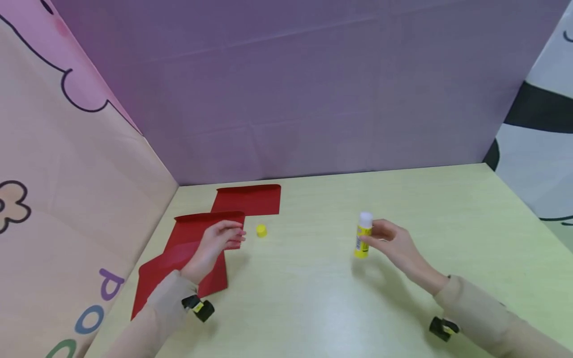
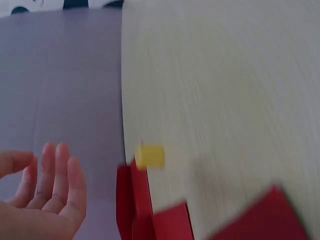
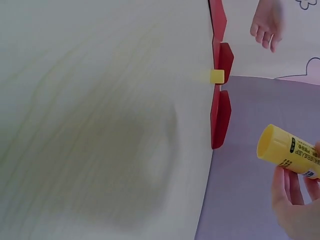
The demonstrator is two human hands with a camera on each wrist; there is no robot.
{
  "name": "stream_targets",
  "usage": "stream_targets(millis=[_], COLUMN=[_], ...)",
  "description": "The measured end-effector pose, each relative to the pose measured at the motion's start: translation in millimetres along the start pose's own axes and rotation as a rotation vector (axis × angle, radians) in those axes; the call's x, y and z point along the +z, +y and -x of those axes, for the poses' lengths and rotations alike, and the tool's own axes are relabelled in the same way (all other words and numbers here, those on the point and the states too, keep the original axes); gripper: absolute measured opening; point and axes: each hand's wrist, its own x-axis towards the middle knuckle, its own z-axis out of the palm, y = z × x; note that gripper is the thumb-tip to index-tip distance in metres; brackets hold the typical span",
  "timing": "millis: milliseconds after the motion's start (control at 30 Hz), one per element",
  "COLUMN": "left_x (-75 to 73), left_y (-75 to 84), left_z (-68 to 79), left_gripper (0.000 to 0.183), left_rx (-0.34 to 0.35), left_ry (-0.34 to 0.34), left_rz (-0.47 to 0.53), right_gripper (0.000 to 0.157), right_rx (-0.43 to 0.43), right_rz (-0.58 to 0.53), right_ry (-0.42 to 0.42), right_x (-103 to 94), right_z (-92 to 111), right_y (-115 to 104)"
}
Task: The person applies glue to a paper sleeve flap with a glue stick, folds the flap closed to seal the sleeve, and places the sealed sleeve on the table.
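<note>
From where I stood, the left hand point(image 1: 217, 243) hung empty, fingers loosely bent, over red papers point(image 1: 190, 231). Beside it, a yellow cap point(image 1: 261, 230) sat on the tabletop point(image 1: 309, 278). Farther right, the right hand point(image 1: 396, 243) pinched a glue stick point(image 1: 364, 229) above the tabletop, nearly upright, white end up; only the right wrist view faced its round yellow bottom.

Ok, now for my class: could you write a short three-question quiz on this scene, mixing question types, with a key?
1. Which grip holds the glue stick?
2. True or false: the yellow cap sits on the glue stick.
3. In the head view, the glue stick's white end points: A) down, B) up, C) toward the left edge.

Key
1. The right grip.
2. False; it sits on the table, beside the red envelopes.
3. B.
</note>
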Motion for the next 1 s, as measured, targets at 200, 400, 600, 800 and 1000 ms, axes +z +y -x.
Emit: stream_targets(millis=[200, 400, 600, 800, 1000], left_x=[-63.4, -76.1, -89.4, -105.0, -117.4], left_y=[-93.2, -31.1, -16.8, -27.0, -31.7], left_z=[-52.8, -7.1, 11.9, 11.6, 13.7], left_gripper=[0.042, 0.033, 0.027, 0.027, 0.046], left_rx=[0.155, 0.239, 0.272, 0.230, 0.096], left_ry=[0.055, 0.069, 0.120, 0.113, 0.042], left_rz=[-0.234, -0.396, -0.554, -0.677, -0.728], right_gripper=[0.038, 0.037, 0.036, 0.037, 0.036], right_rx=[-0.065, -0.094, -0.108, -0.105, -0.121], right_rz=[0.063, 0.067, 0.095, 0.112, 0.120], right_ry=[0.015, 0.020, 0.023, 0.017, 0.014], right_x=[-6.0, -9.7, -13.1, -16.8, -19.0], right_z=[3, 5, 6, 7, 8], right_y=[5, 9, 15, 19, 22])
